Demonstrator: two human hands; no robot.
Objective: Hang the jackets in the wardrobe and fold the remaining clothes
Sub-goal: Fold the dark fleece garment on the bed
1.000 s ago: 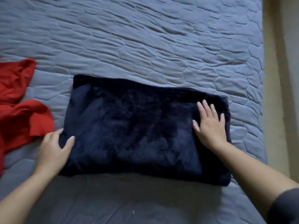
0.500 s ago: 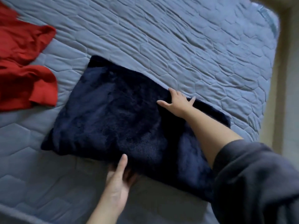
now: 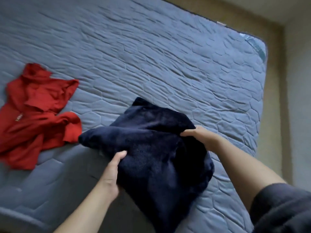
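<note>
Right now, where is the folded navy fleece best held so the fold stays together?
By two opposite edges, from below. The navy fleece is thick and limp and droops below the hands. The left hand takes the near-left edge, thumb on top; the right hand grips the far-right edge. Fingers underneath would probably keep the layers stacked.

Fleece (image 3: 151,148): dark navy, plush, folded into a thick bunched bundle. It is near the front edge of the bed (image 3: 151,56), its near part held up off the quilt.
Fleece hold: the left hand (image 3: 112,172) grips the near-left edge, thumb on top. The right hand (image 3: 198,137) grips the far-right edge, fingers curled over the fabric.
Red top (image 3: 37,111): bright red, crumpled and unfolded, lying on the bed at left, just beside the fleece's left corner. Its small pale lettering is unreadable.
</note>
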